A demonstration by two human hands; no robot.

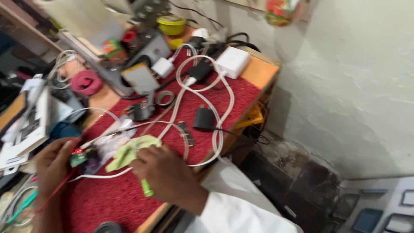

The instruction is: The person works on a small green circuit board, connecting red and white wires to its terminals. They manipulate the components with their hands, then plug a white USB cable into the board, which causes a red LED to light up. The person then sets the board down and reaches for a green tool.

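Looking down on a cluttered bench, red mat (241, 92) spread across the top. Left hand (54, 162) down at eight o'clock, fingers curled round a small green circuit board (78, 157), held at the fingertips just above the mat. Red wire (56, 194) trailing from that board down toward seven o'clock. Right hand (166, 174) near six o'clock, clenched round a green-handled tool (147, 188), handle end poking out below the fist; tip hidden under the hand, so kind of tool impossible to tell. White sleeve (233, 203) running off toward five o'clock. Yellow-green cloth (129, 151) lying crumpled on the mat, touching the right-hand knuckles and just beside the board. White cable (215, 108) looped in wide curves over the mat's centre, passing close under both hands. Black adapter (204, 118) sitting inside one loop, near centre. White charger block (233, 61) up at twelve o'clock, a smaller white plug (163, 67) just to its nine o'clock side. Tape roll (164, 98) lying flat between plug and adapter. Yellow tub (171, 25) at the far end, twelve o'clock. Pink tape roll (86, 82) off at ten o'clock, beside the mat. Pale wall (353, 86) filling the three o'clock side. Whole view blurred, fine detail lost.
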